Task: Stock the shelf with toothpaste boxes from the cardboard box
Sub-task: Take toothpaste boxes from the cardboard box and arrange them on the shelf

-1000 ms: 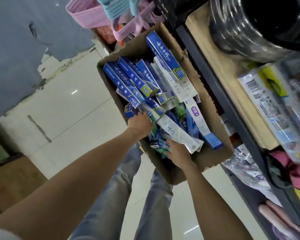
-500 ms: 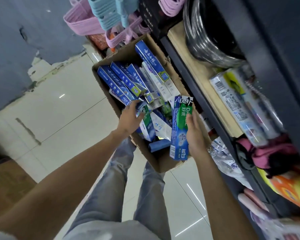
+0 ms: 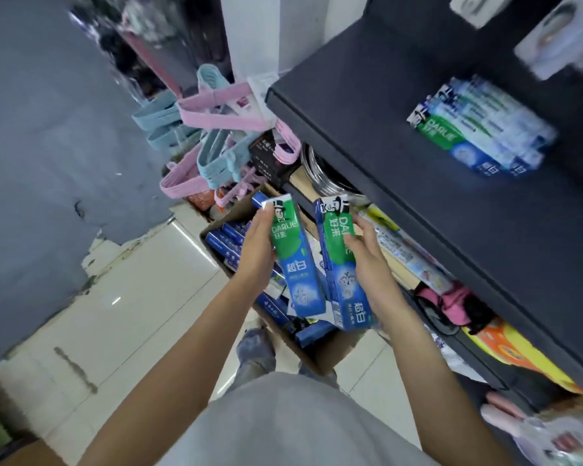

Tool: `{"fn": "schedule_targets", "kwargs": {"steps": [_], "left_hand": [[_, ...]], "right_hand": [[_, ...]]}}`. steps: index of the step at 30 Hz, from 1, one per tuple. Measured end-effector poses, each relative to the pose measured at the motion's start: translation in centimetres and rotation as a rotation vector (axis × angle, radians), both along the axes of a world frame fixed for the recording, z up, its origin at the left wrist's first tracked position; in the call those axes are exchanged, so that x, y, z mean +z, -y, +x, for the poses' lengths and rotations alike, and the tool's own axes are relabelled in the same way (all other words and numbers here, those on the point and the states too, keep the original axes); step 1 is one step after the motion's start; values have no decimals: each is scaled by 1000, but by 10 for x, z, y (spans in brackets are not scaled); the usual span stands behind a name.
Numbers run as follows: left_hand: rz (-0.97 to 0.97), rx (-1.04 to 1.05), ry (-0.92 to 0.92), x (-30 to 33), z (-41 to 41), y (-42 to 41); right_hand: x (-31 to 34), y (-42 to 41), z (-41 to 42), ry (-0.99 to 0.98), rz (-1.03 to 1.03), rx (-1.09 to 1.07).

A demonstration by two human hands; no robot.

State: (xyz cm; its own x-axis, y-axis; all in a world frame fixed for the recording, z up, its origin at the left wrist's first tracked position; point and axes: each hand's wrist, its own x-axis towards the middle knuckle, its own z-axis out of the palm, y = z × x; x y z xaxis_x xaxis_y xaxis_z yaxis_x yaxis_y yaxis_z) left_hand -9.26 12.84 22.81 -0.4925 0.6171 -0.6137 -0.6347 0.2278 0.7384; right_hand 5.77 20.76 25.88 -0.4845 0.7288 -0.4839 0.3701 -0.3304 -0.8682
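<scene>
My left hand grips a green and blue toothpaste box, held upright above the cardboard box. My right hand grips a second green and blue toothpaste box of the same kind beside it. The cardboard box stands on the floor below both hands and holds several blue toothpaste boxes. On the dark shelf at upper right lies a small stack of the same green and blue boxes.
Pink and blue plastic hangers hang beyond the cardboard box. Lower shelves on the right hold packaged goods, a black coil and pink and orange items. White tiled floor lies to the left, by a grey wall.
Both hands have risen out of the cardboard box. My left hand has lifted a green and blue box, and the view has tilted up to show the dark shelf.
</scene>
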Motion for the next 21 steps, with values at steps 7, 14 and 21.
{"fn": "schedule_targets", "kwargs": {"steps": [7, 14, 21], "left_hand": [[-130, -118, 59, 36, -1, -19], [-28, -125, 122, 54, 7, -36], [97, 71, 92, 69, 21, -56]], "right_hand": [[47, -32, 40, 158, 569, 4], [38, -152, 65, 704, 1123, 359], [16, -223, 48, 903, 1095, 364]]}}
